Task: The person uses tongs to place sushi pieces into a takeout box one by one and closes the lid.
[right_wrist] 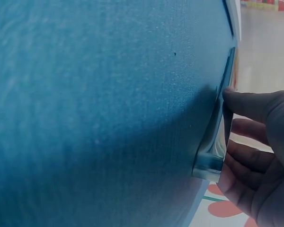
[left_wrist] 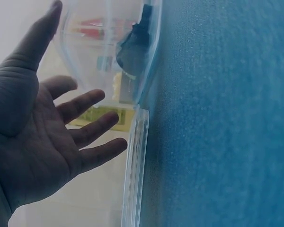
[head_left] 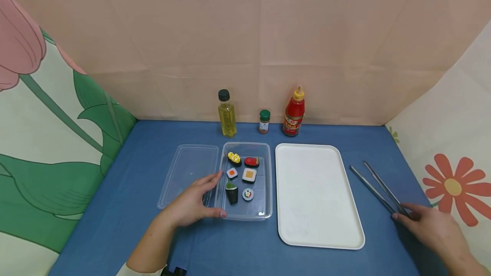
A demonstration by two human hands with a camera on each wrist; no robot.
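My left hand [head_left: 192,202] is at the left side of a clear plastic container [head_left: 258,211], its fingers spread and thumb near the front left corner. In the left wrist view the palm [left_wrist: 31,142] faces the container; whether the fingertips touch it I cannot tell. Several sushi pieces lie inside, among them a corn-topped piece [head_left: 234,159], a red-topped piece [head_left: 252,162], a small roll [head_left: 247,194] and a dark hand roll [head_left: 232,193]. On the right, my right hand [head_left: 433,225] grips metal tongs [head_left: 379,184] near the closed end, thumb [right_wrist: 246,104] on one arm. The tongs lie low over the blue cloth, their tips apart.
A white tray [head_left: 318,195] lies between the container and the tongs. The clear lid [head_left: 186,173] lies flat, left of the container. Along the back stand an oil bottle [head_left: 227,118], a small green-capped jar [head_left: 264,122] and a red sauce bottle [head_left: 294,114].
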